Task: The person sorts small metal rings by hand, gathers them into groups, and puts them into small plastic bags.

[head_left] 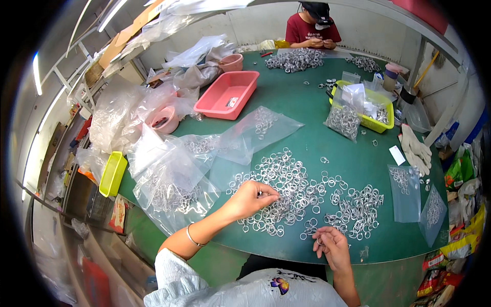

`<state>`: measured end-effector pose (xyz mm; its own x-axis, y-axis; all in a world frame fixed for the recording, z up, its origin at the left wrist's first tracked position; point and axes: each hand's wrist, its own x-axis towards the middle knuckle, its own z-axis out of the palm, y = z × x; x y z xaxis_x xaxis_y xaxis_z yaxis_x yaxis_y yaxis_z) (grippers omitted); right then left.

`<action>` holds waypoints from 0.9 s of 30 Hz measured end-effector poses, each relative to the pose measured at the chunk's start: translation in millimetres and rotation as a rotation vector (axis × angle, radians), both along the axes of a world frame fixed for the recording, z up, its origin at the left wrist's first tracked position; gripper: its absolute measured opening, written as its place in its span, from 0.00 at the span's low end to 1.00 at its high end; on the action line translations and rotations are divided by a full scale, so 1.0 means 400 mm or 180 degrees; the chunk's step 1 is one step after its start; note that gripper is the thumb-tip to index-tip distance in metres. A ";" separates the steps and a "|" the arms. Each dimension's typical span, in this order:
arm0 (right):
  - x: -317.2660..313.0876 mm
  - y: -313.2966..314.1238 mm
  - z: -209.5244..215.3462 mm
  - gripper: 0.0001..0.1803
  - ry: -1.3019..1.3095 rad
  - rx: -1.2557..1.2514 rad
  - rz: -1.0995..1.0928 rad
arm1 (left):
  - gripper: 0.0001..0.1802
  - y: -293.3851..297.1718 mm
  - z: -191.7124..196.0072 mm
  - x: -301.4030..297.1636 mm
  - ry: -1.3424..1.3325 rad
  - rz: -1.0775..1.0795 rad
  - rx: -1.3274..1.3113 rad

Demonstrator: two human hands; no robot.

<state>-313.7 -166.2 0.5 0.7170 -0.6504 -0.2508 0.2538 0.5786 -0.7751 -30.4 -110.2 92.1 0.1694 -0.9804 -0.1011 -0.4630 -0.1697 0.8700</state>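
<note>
Small silver metal rings lie in a large heap [291, 176] on the green table in front of me. A second, smaller heap of the same rings [360, 210] sits to its right. My left hand [251, 200] is closed over the near left part of the large heap, fingertips pinched together. A bit of silver metal shows among its fingers, but the grip is partly hidden. Near the table's front edge, my right hand [333, 247] holds a single metal ring [320, 241] between thumb and fingers. A few loose rings [308, 228] lie just beyond it.
Clear plastic bags with rings [171, 192] spread at the left. Bagged rings [405, 192] and a white glove [415, 148] lie right. Farther off stand a pink tray [248, 77] and a yellow-green basket [378, 124]. Another person [312, 30] works at the far edge.
</note>
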 end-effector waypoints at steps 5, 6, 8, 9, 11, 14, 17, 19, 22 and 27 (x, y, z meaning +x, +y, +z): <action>-0.001 -0.001 -0.003 0.09 0.0067 -0.0003 0.0016 | 0.13 -0.103 0.099 0.129 0.0270 0.1373 -0.0698; 0.000 -0.001 -0.004 0.09 0.0088 -0.0022 0.0017 | 0.12 -0.153 0.119 0.197 0.0422 0.1663 -0.1020; 0.005 0.007 0.002 0.09 0.0075 -0.0035 0.0084 | 0.11 -0.216 0.167 0.307 0.0802 0.2244 -0.1681; 0.010 0.012 0.005 0.10 0.0072 -0.0060 0.0082 | 0.11 -0.233 0.172 0.313 0.1452 0.2630 -0.2122; 0.009 0.002 0.010 0.10 0.0061 -0.0166 -0.0043 | 0.13 -0.246 0.139 0.249 0.1466 0.2268 -0.2616; -0.004 0.001 0.001 0.10 0.0026 -0.0182 -0.0231 | 0.15 -0.180 0.085 0.057 0.1714 0.1375 -0.1511; -0.012 -0.002 0.001 0.11 0.0103 -0.0331 -0.0471 | 0.16 -0.077 0.000 -0.105 0.3063 0.0520 0.0156; -0.009 0.002 0.031 0.12 0.0096 -0.0860 -0.0645 | 0.18 -0.002 -0.064 -0.181 0.3935 0.0213 0.1130; -0.017 0.030 0.063 0.12 0.0493 -0.1884 -0.0483 | 0.22 0.047 -0.147 -0.296 0.4555 0.0202 0.1938; -0.002 -0.001 0.089 0.10 0.0924 -0.3966 -0.0140 | 0.19 0.059 -0.223 -0.364 0.5443 0.1002 0.1537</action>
